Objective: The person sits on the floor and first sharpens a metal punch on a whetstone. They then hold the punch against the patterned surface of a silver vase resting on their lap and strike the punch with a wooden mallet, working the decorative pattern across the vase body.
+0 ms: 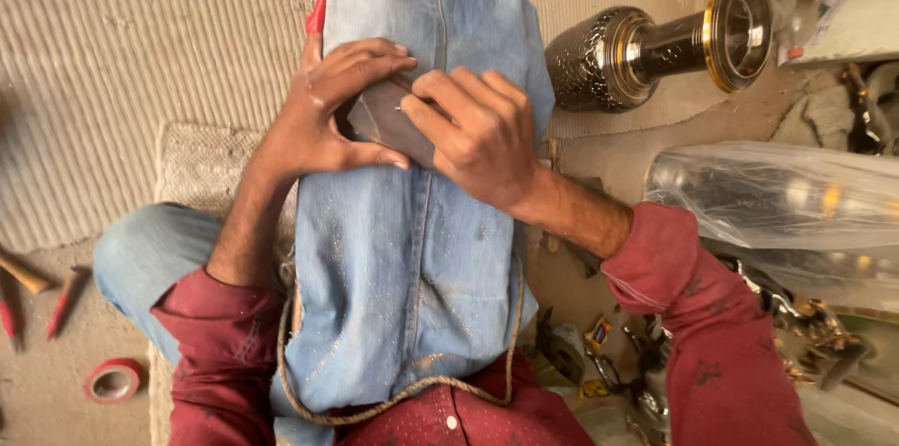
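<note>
on top of the blue denim cloth [412, 259] spread over the person's lap sits a small dark flat piece [386, 118]. the left hand [328, 114] curls its fingers around the far side and near edge of the piece and holds it tight. the right hand [478, 132] presses down on the piece with bent fingers closed over it. a red-handled tool [316, 15] pokes up just behind the left hand. to the right of the cloth lies a shiny metal vase [646, 43] on its side, and below that a clear plastic bag [787, 198]. far left of the cloth, a red tape roll [114, 380] lies on the floor.
</note>
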Available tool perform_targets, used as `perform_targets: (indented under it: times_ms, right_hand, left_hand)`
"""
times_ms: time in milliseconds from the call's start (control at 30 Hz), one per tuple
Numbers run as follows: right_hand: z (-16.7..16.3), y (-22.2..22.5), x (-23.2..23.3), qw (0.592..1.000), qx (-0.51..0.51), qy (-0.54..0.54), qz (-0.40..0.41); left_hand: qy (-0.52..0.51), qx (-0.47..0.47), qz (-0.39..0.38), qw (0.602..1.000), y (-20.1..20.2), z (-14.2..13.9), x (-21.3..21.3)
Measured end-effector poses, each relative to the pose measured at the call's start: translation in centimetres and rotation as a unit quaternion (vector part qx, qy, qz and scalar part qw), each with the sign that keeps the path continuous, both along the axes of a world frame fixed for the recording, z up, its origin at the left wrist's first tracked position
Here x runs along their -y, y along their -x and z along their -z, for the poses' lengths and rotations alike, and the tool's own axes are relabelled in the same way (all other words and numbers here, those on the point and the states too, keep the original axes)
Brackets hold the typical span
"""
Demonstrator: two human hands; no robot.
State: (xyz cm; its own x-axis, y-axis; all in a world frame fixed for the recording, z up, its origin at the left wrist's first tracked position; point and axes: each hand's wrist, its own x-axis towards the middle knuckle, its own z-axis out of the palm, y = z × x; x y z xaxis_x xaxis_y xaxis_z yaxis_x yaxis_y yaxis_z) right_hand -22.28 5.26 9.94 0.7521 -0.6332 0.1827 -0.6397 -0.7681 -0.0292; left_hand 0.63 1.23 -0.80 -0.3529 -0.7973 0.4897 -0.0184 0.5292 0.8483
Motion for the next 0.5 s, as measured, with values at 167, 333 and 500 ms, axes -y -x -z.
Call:
perform_targets:
  times_ms: [167, 333, 500]
  right_hand:
    - [-3.2, 1.4, -3.0, 0.998, 0.002, -0.008, 0.069]
    - [-1.9, 0.1, -0.6, 1.0, 0.011, 0.003, 0.003]
    - [-2.2, 1.2, -0.7, 1.0, -0.009, 0.001, -0.022]
  left_hand:
    - [0.011, 0.027, -0.006, 1.0, -0.1, 0.6, 0.0]
    - [0.02, 0.029, -0.005, 0.999, -0.1, 0.7, -0.1]
    - [0.006, 0.02, -0.006, 1.0, 0.0, 0.9, -0.1]
